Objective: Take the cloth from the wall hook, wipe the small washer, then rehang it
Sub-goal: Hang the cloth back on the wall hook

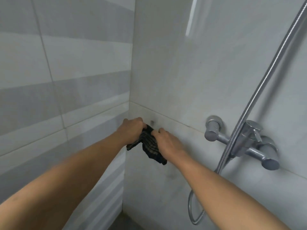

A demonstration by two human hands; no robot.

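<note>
While both my hands close on the cloth (150, 143), the grip looks like this: my left hand (132, 128) is curled into a fist around the upper bunched part of the fabric, and my right hand (167, 142) pinches the cloth's right edge between thumb and fingers, with the rest of the hand lying over it. Neither hand is spread open; each has fabric in it.

The cloth is dark with thin pale stripes and sits a little below the centre of the frame, hanging down between my two hands, its lower corner drooping under my right wrist. Just above it, and just right of my left knuckles, a small grey wall hook (152, 122) sticks out of the tile. I cannot tell whether the cloth touches the hook or is merely held beside it.

Both bare forearms reach in from the bottom corners. At the right of the frame a chrome shower mixer (245, 140) is mounted on the pale tiled wall (182, 72), and a ribbed metal hose (265, 77) runs from the upper right corner past it, looping near the bottom edge.
</note>
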